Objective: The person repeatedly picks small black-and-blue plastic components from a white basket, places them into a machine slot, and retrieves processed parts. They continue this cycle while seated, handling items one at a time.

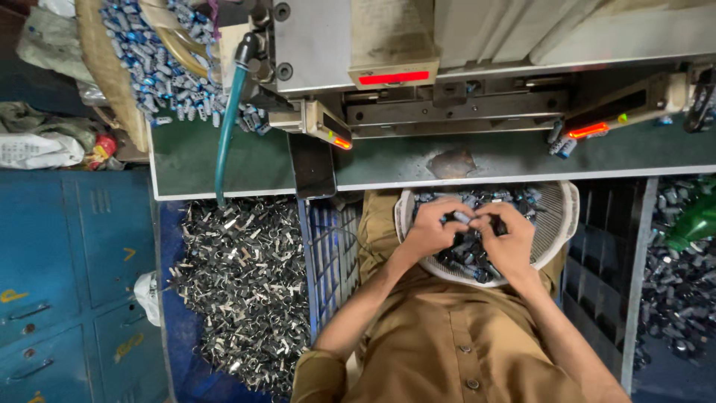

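A white perforated basket [563, 216] rests on my lap, filled with several small dark and blue cylindrical parts [466, 254]. My left hand [432, 227] and my right hand [509, 239] meet over the basket. Both hands pinch a small grey cylindrical part [462, 217] between their fingertips. My forearms come up from the bottom of the view in brown sleeves.
A green-topped workbench [224, 160] carries a grey machine [388, 45] with red lights and a green hose [227, 119]. A tan sack of blue parts [160, 71] sits at the back left. Metal scrap pieces [246, 283] cover the floor beside blue cabinets [67, 283].
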